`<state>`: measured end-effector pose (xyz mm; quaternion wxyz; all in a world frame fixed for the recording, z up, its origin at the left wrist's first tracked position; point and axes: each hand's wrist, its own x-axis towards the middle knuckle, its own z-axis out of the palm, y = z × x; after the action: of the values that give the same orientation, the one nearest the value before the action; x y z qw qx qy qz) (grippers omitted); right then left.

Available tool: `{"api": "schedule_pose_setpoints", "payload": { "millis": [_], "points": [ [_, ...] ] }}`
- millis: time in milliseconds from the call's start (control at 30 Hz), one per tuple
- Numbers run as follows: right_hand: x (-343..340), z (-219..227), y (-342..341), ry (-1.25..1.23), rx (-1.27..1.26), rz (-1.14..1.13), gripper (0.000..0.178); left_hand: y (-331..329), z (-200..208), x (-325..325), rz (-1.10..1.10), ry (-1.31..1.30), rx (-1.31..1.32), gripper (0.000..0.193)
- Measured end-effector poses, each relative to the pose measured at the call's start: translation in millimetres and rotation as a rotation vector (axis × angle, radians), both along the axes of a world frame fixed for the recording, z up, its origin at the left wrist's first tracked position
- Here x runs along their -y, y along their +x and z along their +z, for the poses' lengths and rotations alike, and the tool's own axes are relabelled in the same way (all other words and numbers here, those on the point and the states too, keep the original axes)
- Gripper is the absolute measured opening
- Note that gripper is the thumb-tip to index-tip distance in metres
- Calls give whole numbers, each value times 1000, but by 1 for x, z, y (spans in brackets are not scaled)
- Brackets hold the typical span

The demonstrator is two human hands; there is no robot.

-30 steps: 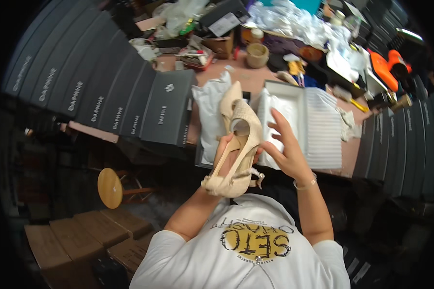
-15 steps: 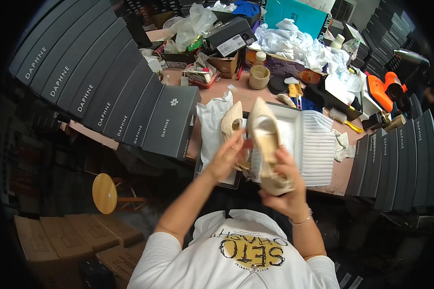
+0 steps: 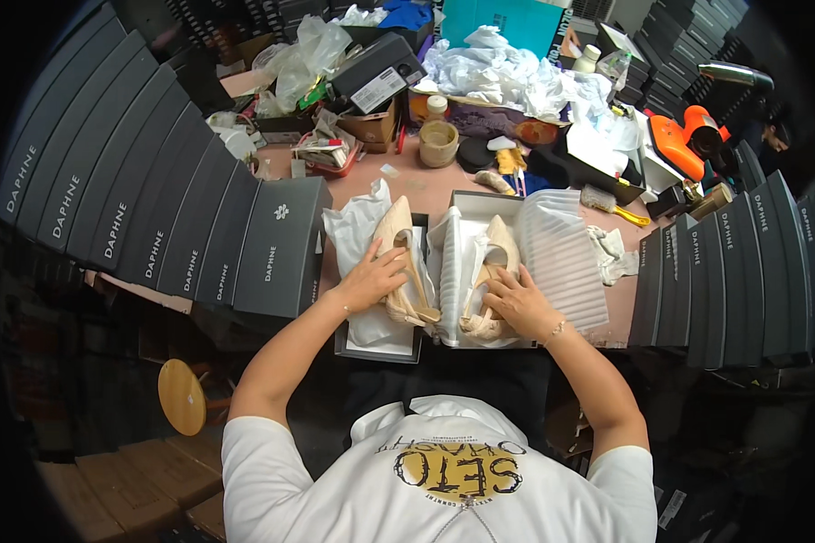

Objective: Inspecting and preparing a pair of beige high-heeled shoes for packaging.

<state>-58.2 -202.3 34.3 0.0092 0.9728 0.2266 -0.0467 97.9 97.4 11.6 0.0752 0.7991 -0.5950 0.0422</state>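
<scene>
A beige pointed shoe (image 3: 393, 224) with a heel strap lies over white paper and a dark box part (image 3: 418, 347) at the left. My left hand (image 3: 369, 279) grips its side, fingers reaching over the opening. To the right, a matching beige shoe (image 3: 503, 233) lies in an open shoebox (image 3: 484, 201) lined with white paper. My right hand (image 3: 522, 309) has its fingers closed over that shoe's rear part, hiding some of the strap. Both toes point away from me. A ribbed, translucent wrapping sheet (image 3: 566, 262) drapes over the box's right side.
Dark shoeboxes (image 3: 276, 240) stand in rows at the left and right (image 3: 743, 281). Behind lie a jar (image 3: 438, 145), a yellow-handled brush (image 3: 614, 204), crumpled paper (image 3: 493, 77) and an orange tool (image 3: 675, 149). A round wooden stool (image 3: 181, 396) stands lower left.
The shoe in my right hand has come down from above the table into the right shoebox. My left hand has moved onto the left shoe. The view has shifted slightly.
</scene>
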Motion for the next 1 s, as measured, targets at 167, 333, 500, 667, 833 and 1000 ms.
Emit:
{"api": "schedule_pose_setpoints", "payload": {
  "millis": [167, 333, 500, 667, 833, 1000],
  "points": [
    [8, -16, 15, 192, 93, 34, 25, -7, 57, -2, 140, -352, -333, 47],
    [27, 32, 4, 901, 33, -235, 44, -12, 104, -2, 247, -508, -835, 39],
    [6, 120, -2, 1552, 39, -336, 36, -33, 126, -4, 245, -680, -1021, 26],
    [-23, 152, -12, 1380, -298, -282, 40, -63, 148, -4, 184, -586, -988, 31],
    [-59, 137, -19, 1557, -553, -253, 42, -86, 149, -14, 194, -560, -1418, 30],
    [-60, 133, -16, 1573, -606, -181, 40, -93, 139, -16, 163, -643, -1492, 29]
  ]
}}
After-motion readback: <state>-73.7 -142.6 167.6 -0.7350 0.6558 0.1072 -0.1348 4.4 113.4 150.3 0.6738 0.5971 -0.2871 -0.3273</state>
